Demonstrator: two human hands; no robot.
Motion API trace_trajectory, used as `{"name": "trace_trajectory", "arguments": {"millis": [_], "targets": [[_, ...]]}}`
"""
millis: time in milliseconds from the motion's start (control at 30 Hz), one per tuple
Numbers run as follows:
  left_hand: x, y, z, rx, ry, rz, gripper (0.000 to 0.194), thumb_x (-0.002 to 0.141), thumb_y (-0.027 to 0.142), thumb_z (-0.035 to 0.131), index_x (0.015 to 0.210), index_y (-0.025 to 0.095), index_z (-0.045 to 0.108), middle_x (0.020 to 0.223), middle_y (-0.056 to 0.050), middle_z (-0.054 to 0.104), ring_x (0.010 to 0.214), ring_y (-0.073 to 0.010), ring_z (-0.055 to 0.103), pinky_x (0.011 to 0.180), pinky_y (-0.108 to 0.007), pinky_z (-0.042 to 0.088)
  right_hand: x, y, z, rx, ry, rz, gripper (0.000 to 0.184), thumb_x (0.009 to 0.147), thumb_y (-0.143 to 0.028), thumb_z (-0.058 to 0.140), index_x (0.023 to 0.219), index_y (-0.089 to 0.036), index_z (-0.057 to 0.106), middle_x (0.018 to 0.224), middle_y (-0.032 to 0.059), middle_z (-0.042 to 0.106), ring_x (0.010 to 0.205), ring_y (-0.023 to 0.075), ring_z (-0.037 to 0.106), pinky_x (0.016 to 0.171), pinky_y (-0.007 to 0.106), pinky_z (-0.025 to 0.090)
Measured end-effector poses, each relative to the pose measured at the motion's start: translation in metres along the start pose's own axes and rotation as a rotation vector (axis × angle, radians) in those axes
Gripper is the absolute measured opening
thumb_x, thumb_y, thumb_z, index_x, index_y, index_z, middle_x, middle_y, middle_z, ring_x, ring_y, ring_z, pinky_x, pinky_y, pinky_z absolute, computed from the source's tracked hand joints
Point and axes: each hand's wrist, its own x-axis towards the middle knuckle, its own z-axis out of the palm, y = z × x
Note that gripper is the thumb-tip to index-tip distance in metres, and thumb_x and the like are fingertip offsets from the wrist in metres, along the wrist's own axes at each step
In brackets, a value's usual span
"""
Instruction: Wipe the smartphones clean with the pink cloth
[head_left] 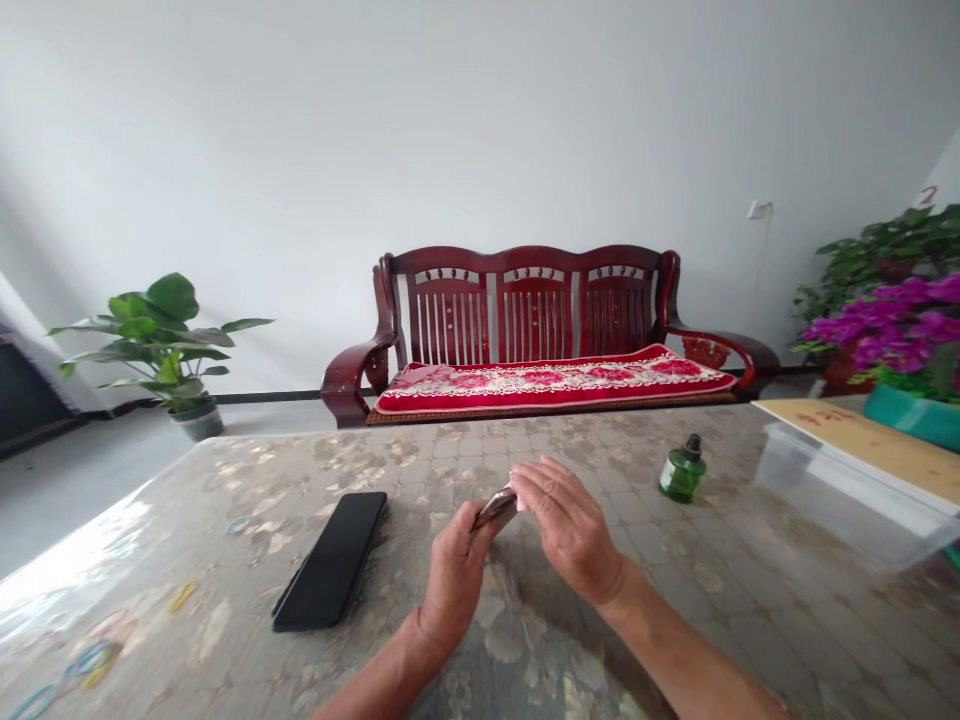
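My left hand [454, 575] and my right hand [566, 525] meet above the middle of the patterned table [675, 590]. Between them they hold a small flat stack, pinkish and dark at the edge [496, 508]; it looks like banknotes or cards, mostly hidden by my fingers. My left hand grips it from below and my right hand's fingers rest over its top end. A black phone [331, 572] lies flat on the table to the left of my left hand.
A small green bottle with a black cap [683, 470] stands right of my hands. A clear plastic box under a tan board [855, 480] sits at the right edge. Rubber bands [94, 660] lie at the near left. A red wooden bench [532, 340] and potted plants stand beyond.
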Motion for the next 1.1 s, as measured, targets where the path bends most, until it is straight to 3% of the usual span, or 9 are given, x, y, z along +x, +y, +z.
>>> {"name": "trace_trajectory", "arguments": {"millis": [167,267,367,500,667,933,1100], "targets": [[0.002,-0.004,-0.001,-0.005,0.048,-0.037,0.024,0.086,0.042,0.056,0.083,0.019,0.062,0.073,0.001,0.066,0.067,-0.0170,0.060,0.064,-0.025,0.050,-0.003,0.010,0.008,0.166,0.094,0.307,0.031,0.099,-0.020,0.049,0.124,-0.026,0.066,0.113,0.0060,0.073,0.104,0.0198,0.069,0.099,0.039,0.056],[0.004,-0.008,0.001,-0.024,0.017,-0.040,0.016,0.086,0.034,0.052,0.087,0.020,0.060,0.076,0.001,0.067,0.069,-0.0168,0.061,0.066,-0.025,0.050,0.000,0.005,0.016,0.345,0.156,0.537,0.027,0.097,-0.028,0.054,0.120,-0.025,0.069,0.108,0.0056,0.075,0.093,0.0198,0.073,0.087,0.033,0.060],[0.006,-0.007,0.005,-0.034,-0.059,-0.040,0.016,0.088,0.032,0.050,0.094,0.020,0.058,0.082,-0.001,0.069,0.073,-0.0177,0.063,0.069,-0.027,0.051,0.003,0.000,0.020,0.480,0.206,0.646,0.026,0.094,-0.030,0.057,0.115,-0.024,0.071,0.105,0.0051,0.076,0.089,0.0202,0.074,0.084,0.034,0.061],[0.007,0.000,0.010,-0.065,-0.124,-0.041,0.025,0.090,0.030,0.048,0.111,0.019,0.055,0.096,-0.004,0.071,0.085,-0.0195,0.065,0.077,-0.030,0.051,0.005,-0.003,0.019,0.510,0.247,0.679,0.024,0.093,-0.032,0.059,0.110,-0.023,0.073,0.102,0.0050,0.076,0.090,0.0202,0.073,0.084,0.032,0.060],[0.009,0.009,0.009,-0.084,-0.087,-0.055,0.028,0.086,0.030,0.054,0.112,0.019,0.055,0.103,-0.006,0.070,0.091,-0.0214,0.065,0.082,-0.032,0.050,0.005,-0.004,0.017,0.462,0.238,0.668,0.024,0.093,-0.032,0.058,0.110,-0.023,0.073,0.103,0.0054,0.076,0.092,0.0212,0.073,0.084,0.033,0.060],[0.022,0.032,0.006,-0.072,0.014,-0.017,0.020,0.083,0.037,0.061,0.090,0.020,0.066,0.080,-0.001,0.069,0.075,-0.0183,0.063,0.070,-0.026,0.049,0.005,-0.007,0.016,0.389,0.199,0.595,0.026,0.096,-0.030,0.054,0.115,-0.024,0.071,0.106,0.0061,0.075,0.095,0.0208,0.072,0.086,0.033,0.059],[0.022,0.032,0.006,-0.111,0.074,-0.051,0.019,0.083,0.038,0.063,0.087,0.019,0.068,0.076,0.001,0.069,0.069,-0.0164,0.062,0.065,-0.024,0.048,-0.009,-0.004,0.026,0.385,0.166,0.625,0.027,0.095,-0.028,0.054,0.117,-0.024,0.070,0.107,0.0058,0.075,0.094,0.0209,0.072,0.086,0.033,0.059]]}}
